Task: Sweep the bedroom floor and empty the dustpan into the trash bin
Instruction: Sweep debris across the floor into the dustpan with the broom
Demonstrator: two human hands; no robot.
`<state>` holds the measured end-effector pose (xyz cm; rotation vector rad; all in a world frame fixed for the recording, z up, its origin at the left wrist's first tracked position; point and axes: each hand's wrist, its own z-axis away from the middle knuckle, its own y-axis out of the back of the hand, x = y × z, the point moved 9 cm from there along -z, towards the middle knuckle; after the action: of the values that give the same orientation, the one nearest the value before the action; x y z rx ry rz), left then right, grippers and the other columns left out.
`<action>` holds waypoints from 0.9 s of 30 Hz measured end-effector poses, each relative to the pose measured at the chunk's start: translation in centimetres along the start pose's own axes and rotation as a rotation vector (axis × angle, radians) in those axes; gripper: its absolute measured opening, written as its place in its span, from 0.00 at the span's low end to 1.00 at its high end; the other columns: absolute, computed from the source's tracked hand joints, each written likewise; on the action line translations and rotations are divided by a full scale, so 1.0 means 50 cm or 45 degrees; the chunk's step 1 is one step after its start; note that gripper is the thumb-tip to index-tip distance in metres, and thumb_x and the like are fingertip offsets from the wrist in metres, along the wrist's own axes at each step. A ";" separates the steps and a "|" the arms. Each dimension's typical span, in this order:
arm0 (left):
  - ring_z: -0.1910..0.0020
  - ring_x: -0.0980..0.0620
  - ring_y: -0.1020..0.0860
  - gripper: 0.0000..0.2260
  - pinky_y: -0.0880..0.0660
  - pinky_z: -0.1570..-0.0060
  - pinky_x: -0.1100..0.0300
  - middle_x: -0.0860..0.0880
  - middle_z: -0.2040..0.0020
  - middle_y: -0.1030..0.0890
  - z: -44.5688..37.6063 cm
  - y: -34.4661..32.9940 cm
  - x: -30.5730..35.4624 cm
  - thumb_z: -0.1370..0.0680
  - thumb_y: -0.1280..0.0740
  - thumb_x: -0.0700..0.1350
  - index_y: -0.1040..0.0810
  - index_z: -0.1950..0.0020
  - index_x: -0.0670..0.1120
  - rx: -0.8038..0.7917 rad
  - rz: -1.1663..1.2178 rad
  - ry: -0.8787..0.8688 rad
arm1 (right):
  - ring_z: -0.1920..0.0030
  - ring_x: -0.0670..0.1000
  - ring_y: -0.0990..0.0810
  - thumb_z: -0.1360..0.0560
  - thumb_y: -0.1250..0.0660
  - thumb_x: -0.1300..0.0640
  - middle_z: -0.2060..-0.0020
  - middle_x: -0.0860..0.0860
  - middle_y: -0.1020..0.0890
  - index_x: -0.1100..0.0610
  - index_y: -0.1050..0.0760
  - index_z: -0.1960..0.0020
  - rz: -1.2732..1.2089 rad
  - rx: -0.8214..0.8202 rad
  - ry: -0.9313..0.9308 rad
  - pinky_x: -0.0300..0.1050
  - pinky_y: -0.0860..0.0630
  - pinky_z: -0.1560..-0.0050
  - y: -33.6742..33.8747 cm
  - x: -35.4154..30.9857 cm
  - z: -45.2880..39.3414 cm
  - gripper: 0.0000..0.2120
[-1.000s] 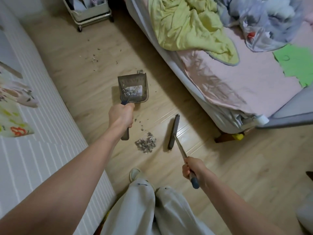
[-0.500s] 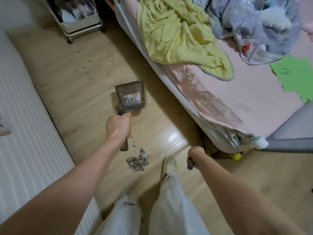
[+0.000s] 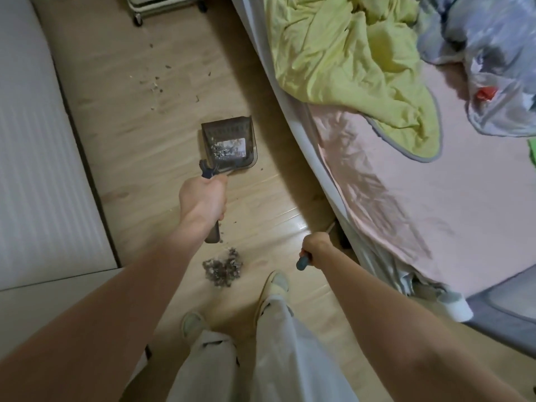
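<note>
your left hand (image 3: 203,198) is curled round the handle of the translucent brown plastic dustpan (image 3: 229,146), which carries grey debris and hovers over the pale wood floor (image 3: 121,117); your right hand (image 3: 316,249) grips the blue-tipped brush handle (image 3: 303,262), whose head is hidden toward the pink-sheeted bed (image 3: 406,198); a swept grey dust pile (image 3: 223,268) lies just beside your foot, and loose crumbs (image 3: 156,82) sit well ahead; tilt the pan and its load may spill; step forward carelessly and you could scatter the pile; no trash bin is in view.

left hand (image 3: 203,198) gripping dustpan (image 3: 229,146) — debris pile (image 3: 223,269) below
</note>
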<state>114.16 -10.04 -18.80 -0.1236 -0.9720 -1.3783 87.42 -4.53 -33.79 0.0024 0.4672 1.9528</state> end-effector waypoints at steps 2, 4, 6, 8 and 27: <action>0.77 0.48 0.34 0.12 0.35 0.73 0.60 0.47 0.74 0.30 -0.005 -0.007 0.006 0.23 0.37 0.43 0.29 0.68 0.44 0.013 0.002 0.009 | 0.87 0.40 0.29 0.22 0.43 0.68 0.68 0.52 0.29 0.59 0.33 0.61 0.108 -0.041 0.043 0.30 0.33 0.85 -0.016 -0.029 0.022 0.10; 0.77 0.47 0.33 0.13 0.34 0.72 0.60 0.46 0.75 0.30 -0.012 -0.009 0.008 0.24 0.37 0.44 0.28 0.69 0.43 0.022 -0.010 0.006 | 0.85 0.44 0.28 0.22 0.43 0.67 0.69 0.53 0.28 0.62 0.30 0.51 0.232 -0.018 0.071 0.32 0.35 0.87 -0.029 -0.037 0.039 0.04; 0.77 0.46 0.33 0.14 0.33 0.69 0.58 0.45 0.75 0.29 -0.017 -0.004 0.008 0.24 0.36 0.44 0.28 0.69 0.43 0.029 -0.019 0.005 | 0.80 0.48 0.27 0.23 0.45 0.68 0.70 0.55 0.26 0.63 0.30 0.43 0.301 0.023 0.076 0.34 0.35 0.85 -0.028 -0.025 0.054 0.11; 0.77 0.45 0.32 0.14 0.31 0.67 0.58 0.45 0.75 0.28 -0.019 0.012 0.015 0.25 0.36 0.44 0.28 0.70 0.43 0.035 -0.024 -0.003 | 0.81 0.49 0.29 0.24 0.48 0.69 0.71 0.55 0.26 0.60 0.31 0.41 0.315 0.021 0.120 0.35 0.35 0.84 -0.032 -0.022 0.073 0.15; 0.77 0.49 0.32 0.15 0.34 0.72 0.60 0.48 0.75 0.30 -0.096 0.210 -0.044 0.22 0.36 0.46 0.28 0.68 0.43 0.019 0.055 -0.023 | 0.83 0.46 0.27 0.24 0.42 0.69 0.84 0.51 0.26 0.58 0.36 0.67 0.317 0.034 0.142 0.34 0.31 0.81 -0.160 -0.197 0.029 0.14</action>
<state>125.82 -8.60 -18.45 -0.1452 -0.9892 -1.3323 98.92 -10.01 -32.98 -0.0327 0.5894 2.1983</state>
